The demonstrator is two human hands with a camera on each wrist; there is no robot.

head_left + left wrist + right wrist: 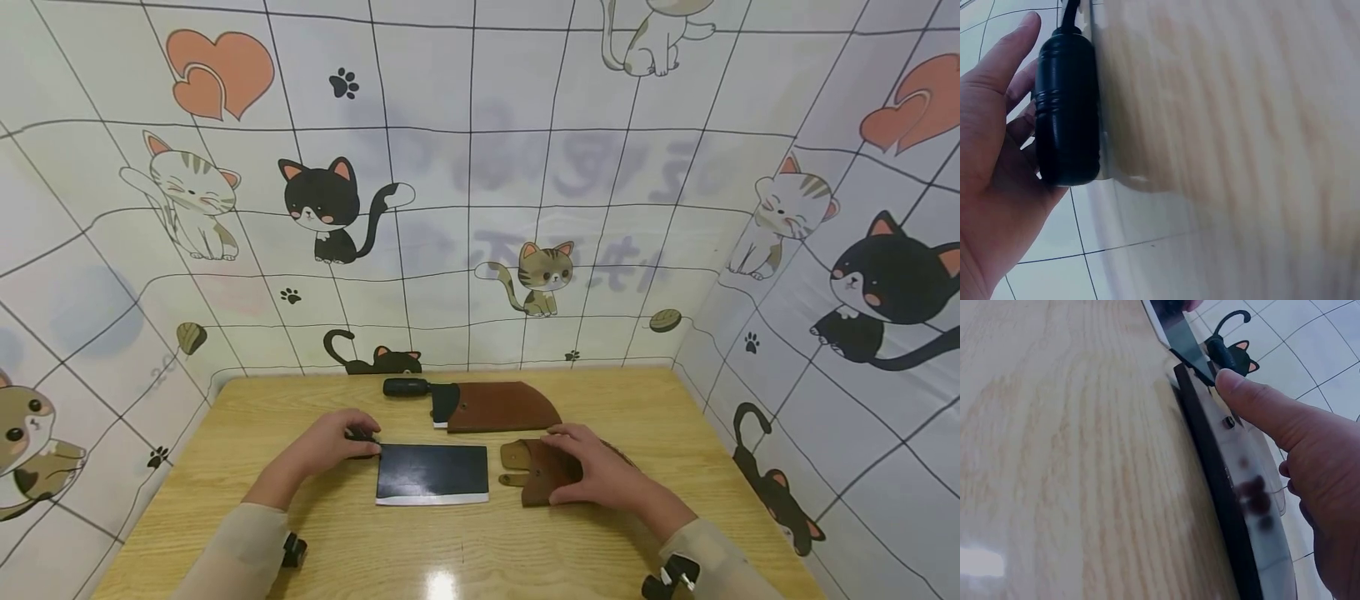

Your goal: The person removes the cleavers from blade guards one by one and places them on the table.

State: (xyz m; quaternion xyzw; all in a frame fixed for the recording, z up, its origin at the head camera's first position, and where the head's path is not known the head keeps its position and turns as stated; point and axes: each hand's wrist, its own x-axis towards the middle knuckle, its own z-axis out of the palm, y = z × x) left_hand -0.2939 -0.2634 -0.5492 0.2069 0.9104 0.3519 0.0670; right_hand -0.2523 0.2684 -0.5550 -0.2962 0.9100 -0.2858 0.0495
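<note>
A cleaver lies flat, its dark rectangular blade (432, 473) showing a pale edge toward the front. My left hand (337, 442) is over its black handle (1067, 112). In the left wrist view the thumb stands apart from the handle, while the fingers pass behind it. Right of the blade is a brown leather sheath (542, 485) with a strap at its left end. My right hand (600, 475) spans this sheath, thumb at the near edge and fingers at the far edge. The right wrist view has the thumb extended straight along the sheath (1225, 450).
Behind them, a second knife in a larger brown sheath (502, 406) lies with its black handle (406, 387) pointing left. Wood-grain tabletop (367, 542) lies under everything. Cat-printed sheeting (450, 167) encloses the table at the back and both sides.
</note>
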